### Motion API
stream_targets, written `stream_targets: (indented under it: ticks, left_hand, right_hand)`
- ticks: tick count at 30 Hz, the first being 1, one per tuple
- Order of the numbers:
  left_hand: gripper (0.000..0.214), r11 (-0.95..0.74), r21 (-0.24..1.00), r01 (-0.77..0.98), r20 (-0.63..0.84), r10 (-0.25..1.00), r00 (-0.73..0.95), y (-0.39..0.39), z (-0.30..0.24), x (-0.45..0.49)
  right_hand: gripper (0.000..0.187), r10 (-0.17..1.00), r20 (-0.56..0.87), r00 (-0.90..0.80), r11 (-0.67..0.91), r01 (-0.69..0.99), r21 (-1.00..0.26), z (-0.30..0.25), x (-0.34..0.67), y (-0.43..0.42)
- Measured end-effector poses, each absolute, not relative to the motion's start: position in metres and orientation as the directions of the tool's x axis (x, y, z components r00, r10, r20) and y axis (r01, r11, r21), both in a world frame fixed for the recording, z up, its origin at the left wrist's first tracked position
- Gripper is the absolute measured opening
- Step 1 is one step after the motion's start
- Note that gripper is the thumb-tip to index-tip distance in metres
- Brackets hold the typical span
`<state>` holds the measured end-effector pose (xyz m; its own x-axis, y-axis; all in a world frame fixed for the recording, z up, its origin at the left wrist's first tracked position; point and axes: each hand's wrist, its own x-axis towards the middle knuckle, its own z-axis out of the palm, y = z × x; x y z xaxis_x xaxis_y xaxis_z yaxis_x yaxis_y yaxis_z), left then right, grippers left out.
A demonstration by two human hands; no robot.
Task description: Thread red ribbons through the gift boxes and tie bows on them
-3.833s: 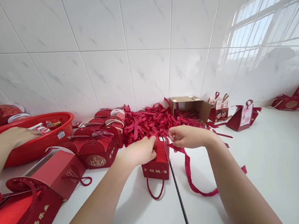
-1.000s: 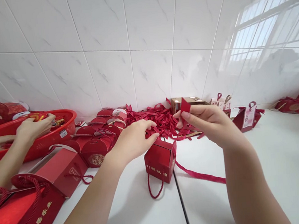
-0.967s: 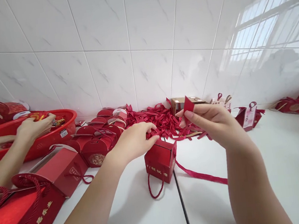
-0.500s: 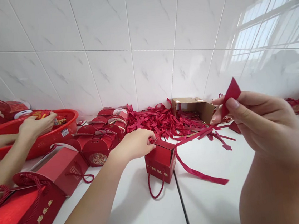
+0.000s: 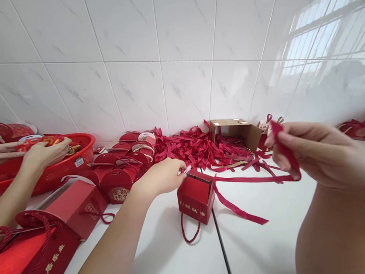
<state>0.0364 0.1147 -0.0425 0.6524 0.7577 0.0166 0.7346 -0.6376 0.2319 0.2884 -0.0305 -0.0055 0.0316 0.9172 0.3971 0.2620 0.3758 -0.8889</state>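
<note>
I see the left hand [image 5: 162,177], its grip pinching the far edge of a small red box [image 5: 192,202] on the bench [image 5: 252,256]. The right hand [image 5: 322,149], raised, pinches a red ribbon [image 5: 249,178] running from the box's side; a second strand [image 5: 239,210] trails below.

Grey-veined, glossy white tiles [image 5: 126,24] cover the wall [image 5: 190,90] from ten through two o'clock. Near two, they carry the bright reflection [image 5: 325,32] of a barred window. Below spreads a white tabletop [image 5: 171,266], its dark seam [image 5: 222,247] running towards six.
</note>
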Motion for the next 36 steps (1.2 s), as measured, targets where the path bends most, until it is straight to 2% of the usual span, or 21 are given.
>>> stream_targets:
  ticks: [2, 5, 8, 11, 16, 21, 25, 27, 32, 36]
  left_hand:
    - [0.027, -0.639, 0.255, 0.726, 0.039, 0.757, 0.653, 0.115, -0.043, 0.036]
    - [0.036, -0.664, 0.276, 0.695, 0.053, 0.733, 0.678, 0.115, -0.043, 0.035]
    - [0.038, -0.695, 0.287, 0.659, 0.014, 0.691, 0.723, 0.115, -0.044, 0.034]
    - [0.043, -0.703, 0.290, 0.649, -0.026, 0.672, 0.740, 0.114, -0.043, 0.035]
    - [0.035, -0.701, 0.242, 0.671, -0.107, 0.668, 0.736, 0.111, -0.039, 0.039]
    - [0.022, -0.683, 0.192, 0.705, -0.098, 0.702, 0.706, 0.111, -0.041, 0.041]
    - [0.043, -0.630, 0.202, 0.750, -0.112, 0.746, 0.657, 0.115, -0.045, 0.037]
    - [0.046, -0.610, 0.214, 0.763, -0.145, 0.752, 0.643, 0.117, -0.046, 0.034]
    - [0.012, -0.602, 0.196, 0.774, -0.215, 0.744, 0.633, 0.116, -0.045, 0.030]
    - [0.010, -0.619, 0.165, 0.768, -0.210, 0.739, 0.641, 0.111, -0.042, 0.031]
  right_hand:
    - [0.022, 0.966, 0.234, -0.111, 0.259, 0.391, -0.883, -0.006, 0.286, -0.022]
    - [0.026, 0.967, 0.008, -0.253, 0.148, 0.540, -0.828, -0.007, 0.278, -0.005]
    - [0.028, 0.958, -0.062, -0.280, 0.131, 0.621, -0.773, -0.014, 0.269, 0.014]
    - [0.026, 0.929, -0.117, -0.350, 0.130, 0.608, -0.783, -0.024, 0.261, 0.032]
    - [0.024, 0.903, -0.126, -0.411, 0.107, 0.498, -0.861, -0.044, 0.245, 0.055]
    - [0.023, 0.909, -0.143, -0.392, 0.063, 0.468, -0.881, -0.060, 0.234, 0.069]
    - [0.020, 0.908, -0.185, -0.376, 0.028, 0.493, -0.869, -0.064, 0.227, 0.073]
    - [0.018, 0.906, -0.203, -0.370, 0.014, 0.507, -0.862, -0.065, 0.224, 0.073]
    - [0.018, 0.916, -0.210, -0.342, 0.004, 0.532, -0.847, -0.064, 0.218, 0.075]
    - [0.022, 0.924, -0.209, -0.320, 0.013, 0.573, -0.819, -0.063, 0.214, 0.074]
